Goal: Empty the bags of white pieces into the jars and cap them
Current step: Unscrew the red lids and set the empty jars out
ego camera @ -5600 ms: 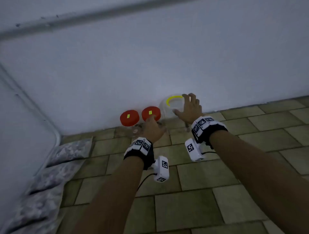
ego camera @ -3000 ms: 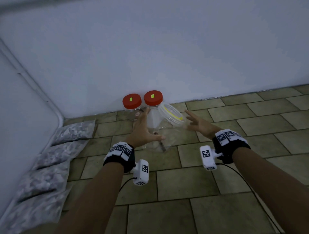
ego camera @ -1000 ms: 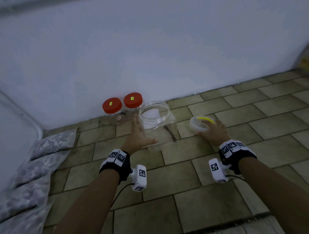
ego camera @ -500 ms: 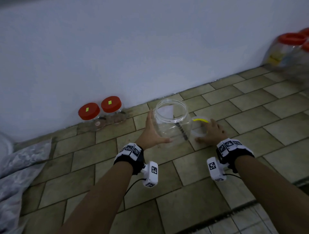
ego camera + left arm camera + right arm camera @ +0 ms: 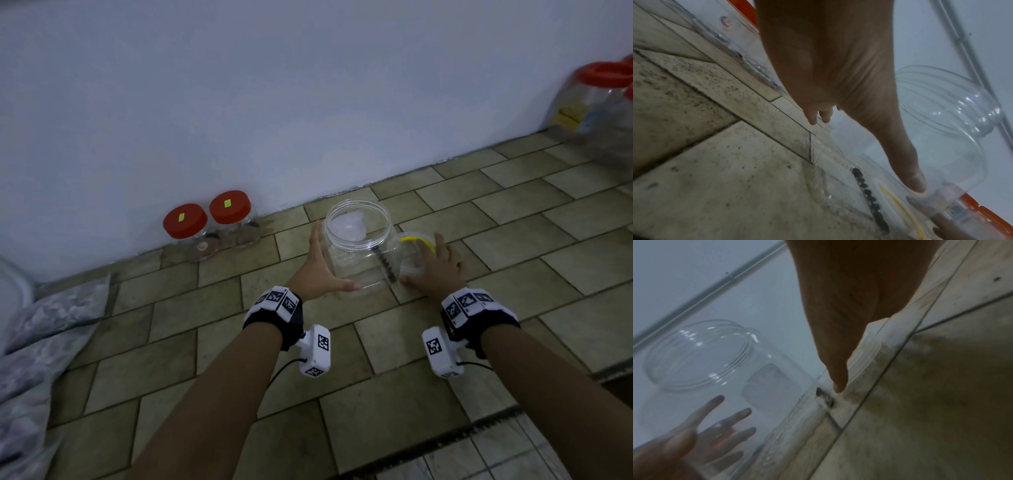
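Observation:
A clear, uncapped jar (image 5: pixel 356 246) stands upright on the tiled floor. My left hand (image 5: pixel 322 270) lies against its left side with straight fingers, the thumb across its front. Through the jar (image 5: pixel 701 353) in the right wrist view those fingers show spread and straight. The jar's clear lid (image 5: pixel 411 240), marked in yellow, lies on the floor just right of the jar. My right hand (image 5: pixel 435 267) rests flat on the lid, and its thumb runs along the lid's rim (image 5: pixel 869 344). Flat bags of white pieces (image 5: pixel 51 325) lie at the far left.
Two small jars with red caps (image 5: pixel 185 222) (image 5: pixel 229 209) stand against the white wall left of the open jar. Big red-capped jars (image 5: pixel 603 99) stand at the far right by the wall. Bare tiles stretch in front of my hands.
My right hand took the lid off the jar and laid it on the floor to the jar's right. My left hand stayed on the jar. In the last half second only the view shifted.

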`<state>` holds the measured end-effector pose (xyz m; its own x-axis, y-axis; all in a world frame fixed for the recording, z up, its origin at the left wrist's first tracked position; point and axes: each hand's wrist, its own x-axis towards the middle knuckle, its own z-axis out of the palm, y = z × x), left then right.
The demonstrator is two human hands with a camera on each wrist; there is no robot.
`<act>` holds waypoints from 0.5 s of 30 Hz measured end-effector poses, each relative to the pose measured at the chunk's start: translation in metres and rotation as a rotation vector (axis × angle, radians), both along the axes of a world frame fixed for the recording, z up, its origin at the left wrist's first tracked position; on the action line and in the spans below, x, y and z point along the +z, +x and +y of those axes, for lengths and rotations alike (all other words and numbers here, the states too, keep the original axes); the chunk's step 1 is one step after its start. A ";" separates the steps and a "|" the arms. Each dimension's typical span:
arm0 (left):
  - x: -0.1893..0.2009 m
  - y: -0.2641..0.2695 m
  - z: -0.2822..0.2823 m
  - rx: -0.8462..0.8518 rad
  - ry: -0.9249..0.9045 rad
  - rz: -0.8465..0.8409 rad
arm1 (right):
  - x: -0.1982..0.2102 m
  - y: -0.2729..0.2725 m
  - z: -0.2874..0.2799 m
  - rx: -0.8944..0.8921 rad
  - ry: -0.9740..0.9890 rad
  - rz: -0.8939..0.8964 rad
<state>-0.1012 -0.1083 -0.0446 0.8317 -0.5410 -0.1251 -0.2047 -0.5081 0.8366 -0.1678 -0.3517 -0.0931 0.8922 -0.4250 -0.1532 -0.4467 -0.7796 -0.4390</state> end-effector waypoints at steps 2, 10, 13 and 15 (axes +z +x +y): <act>0.001 -0.002 0.000 0.003 0.017 -0.003 | -0.002 -0.007 0.012 -0.038 0.031 -0.127; -0.007 -0.002 0.030 -0.028 0.061 0.044 | 0.002 -0.051 0.058 0.042 0.051 -0.171; -0.007 -0.006 0.054 0.002 -0.008 0.100 | 0.005 -0.062 0.083 0.298 0.095 -0.102; -0.005 -0.007 0.075 0.092 -0.046 0.118 | 0.008 -0.060 0.103 0.431 0.124 -0.082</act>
